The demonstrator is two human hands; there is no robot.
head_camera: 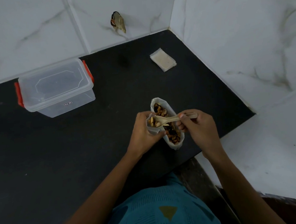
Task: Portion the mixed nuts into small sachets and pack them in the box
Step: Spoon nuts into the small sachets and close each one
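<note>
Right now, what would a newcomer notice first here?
Mid-counter, the left hand grips a small sachet while the right hand holds a loaded spoon at its mouth, above an open bag of nuts. Then the clear box with red clips, far left, and a stack of empty sachets, far right.

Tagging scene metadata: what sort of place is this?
Probably a home kitchen corner: a black countertop meets marble-look wall tiles, and a clear plastic box with red clips stands on it.

Nothing legible (sticker point(67, 103) on the box point(83, 97) is blurred).
</note>
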